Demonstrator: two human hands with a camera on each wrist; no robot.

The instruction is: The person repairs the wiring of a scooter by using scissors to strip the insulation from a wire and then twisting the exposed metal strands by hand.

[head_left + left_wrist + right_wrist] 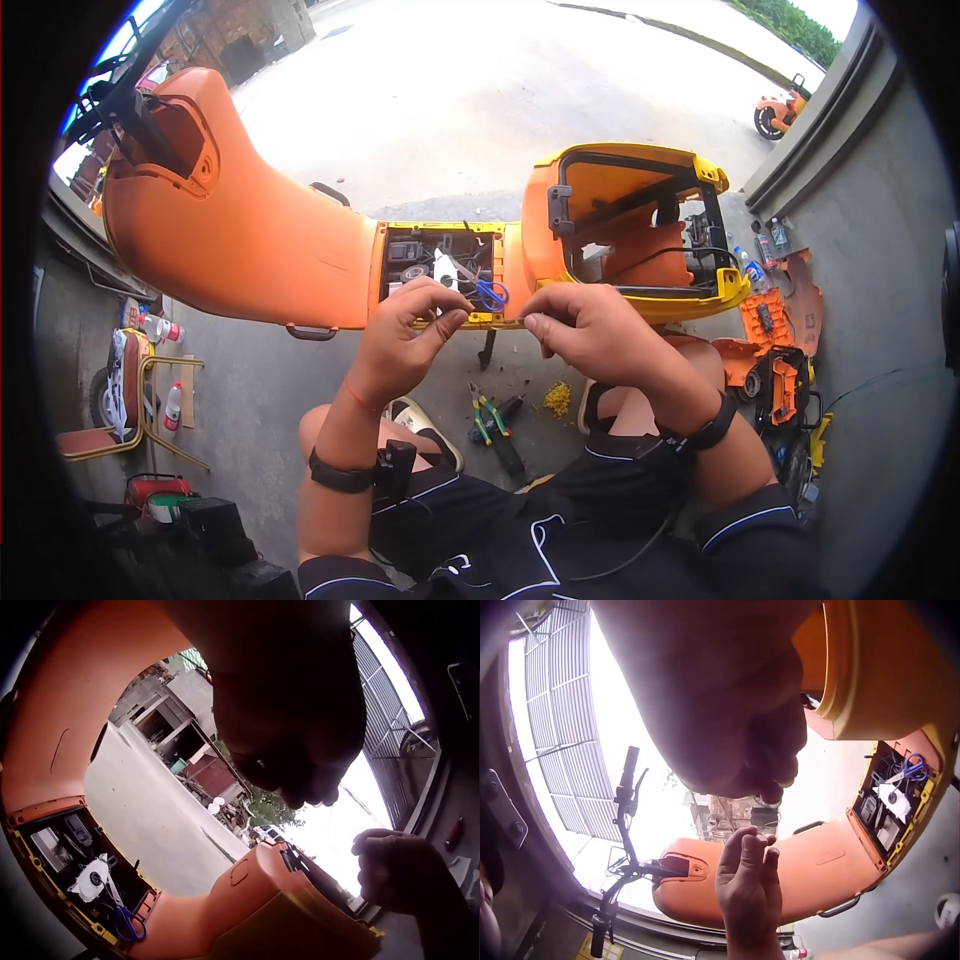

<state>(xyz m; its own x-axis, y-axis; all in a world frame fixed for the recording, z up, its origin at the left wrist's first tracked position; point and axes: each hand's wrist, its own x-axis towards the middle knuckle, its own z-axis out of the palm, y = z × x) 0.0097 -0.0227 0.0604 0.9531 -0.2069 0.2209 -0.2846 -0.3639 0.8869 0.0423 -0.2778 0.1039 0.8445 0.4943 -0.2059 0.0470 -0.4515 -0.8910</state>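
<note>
Both hands are raised over the near edge of an orange scooter (pixel 270 260), with a small gap between them. My left hand (pixel 410 330) has its thumb and forefinger brought together, pinching a tiny dark piece. Opposite it, my right hand (pixel 595 325) pinches likewise, fingers curled, with a small dark tip at its fingertips. I cannot tell what kind of thing these are. Just behind the hands, blue-handled scissors (pixel 488 293) lie across the scooter's open floor compartment (pixel 384 270). A white piece (pixel 445 268) rests beside them among dark parts and wiring.
Green-handled pliers (pixel 487 415) and a black tool (pixel 507 452) lie on the floor between the feet, near a pile of yellow bits (pixel 558 399). Removed orange panels (pixel 770 320) and bottles stand at right. A chair (pixel 147 390) is at left.
</note>
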